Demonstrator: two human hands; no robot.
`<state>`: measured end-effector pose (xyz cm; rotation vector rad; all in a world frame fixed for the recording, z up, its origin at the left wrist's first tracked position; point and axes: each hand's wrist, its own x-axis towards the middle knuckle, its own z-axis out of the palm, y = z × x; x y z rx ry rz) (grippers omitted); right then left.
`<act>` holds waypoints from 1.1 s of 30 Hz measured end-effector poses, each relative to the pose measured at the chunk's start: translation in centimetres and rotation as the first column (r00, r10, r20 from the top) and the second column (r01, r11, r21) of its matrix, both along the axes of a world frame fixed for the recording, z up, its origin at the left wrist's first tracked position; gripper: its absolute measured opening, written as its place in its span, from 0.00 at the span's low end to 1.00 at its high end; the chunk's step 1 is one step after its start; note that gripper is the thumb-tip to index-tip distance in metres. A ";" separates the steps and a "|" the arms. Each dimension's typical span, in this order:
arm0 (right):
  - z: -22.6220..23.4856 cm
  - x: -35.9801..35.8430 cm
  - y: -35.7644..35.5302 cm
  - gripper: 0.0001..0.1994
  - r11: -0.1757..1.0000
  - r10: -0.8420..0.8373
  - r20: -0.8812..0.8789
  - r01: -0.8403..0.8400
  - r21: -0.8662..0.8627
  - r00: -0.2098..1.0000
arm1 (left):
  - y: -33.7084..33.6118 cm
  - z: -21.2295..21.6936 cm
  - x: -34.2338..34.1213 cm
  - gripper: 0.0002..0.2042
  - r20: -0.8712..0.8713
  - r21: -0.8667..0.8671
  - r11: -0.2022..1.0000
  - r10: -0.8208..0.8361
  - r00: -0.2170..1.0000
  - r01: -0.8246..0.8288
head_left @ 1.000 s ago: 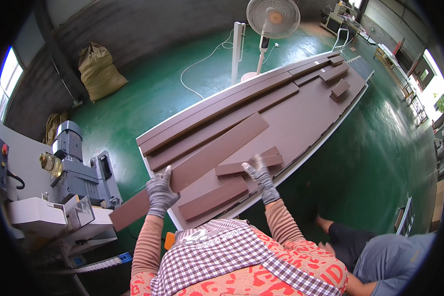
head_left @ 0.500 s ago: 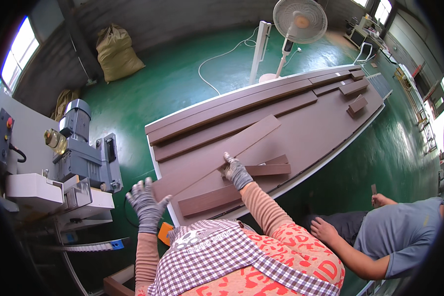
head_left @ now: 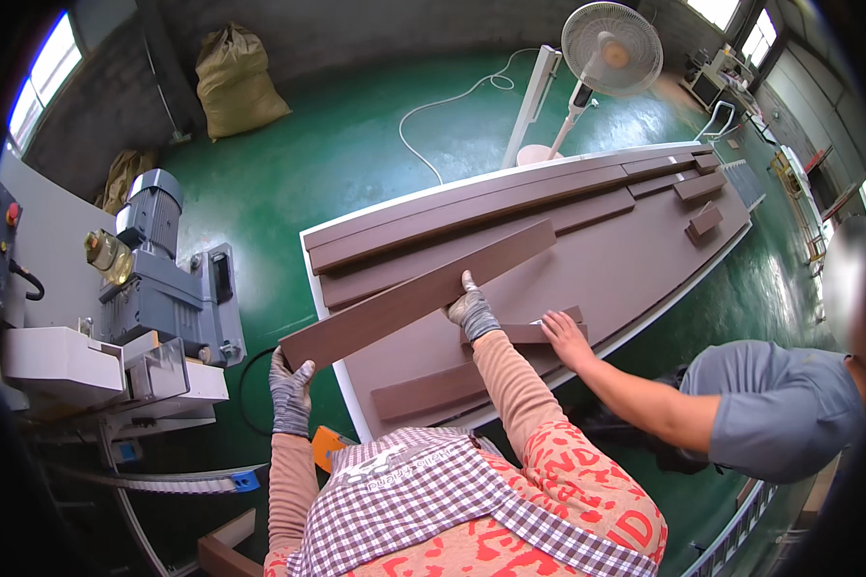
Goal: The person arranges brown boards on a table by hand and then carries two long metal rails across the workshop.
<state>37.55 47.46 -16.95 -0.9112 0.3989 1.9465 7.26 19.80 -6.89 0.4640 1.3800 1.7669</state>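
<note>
A long flat brown board is tilted up above a white-edged table with a brown top. At its left end, my left hand, in a grey glove, is closed on the corner, thumb on the near face. My right hand, gloved too, grips the near long edge right of the middle, thumb over the face. Under my right forearm lies another brown board. Just right of my right hand, a co-worker's bare hand touches a short brown piece.
Long brown boards line the table's far side, with shorter blocks at its right end. A grey motor machine stands at left. Behind the table are a fan and a sack. The co-worker is at right.
My left hand has gone from spread fingers beside the board to gripping its end. The board has tipped up off the table. The co-worker has leaned in and reached onto the short piece.
</note>
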 end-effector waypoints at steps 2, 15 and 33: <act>3.3 -1.6 -2.2 0.28 1.000 -0.015 -0.103 0.015 0.002 0.995 | -2.7 0.1 -1.0 0.32 -0.202 0.096 0.995 -0.017 0.979 0.037; 5.4 -4.5 -4.4 0.14 0.607 0.286 -0.692 0.434 0.666 0.663 | -9.8 7.6 -0.3 0.05 -0.904 -0.081 0.960 -0.184 0.385 0.267; 2.3 -3.2 -3.5 0.39 0.991 -0.135 0.199 0.136 0.009 0.971 | -7.3 5.7 4.4 0.18 -0.352 -0.129 0.991 -0.082 0.932 0.038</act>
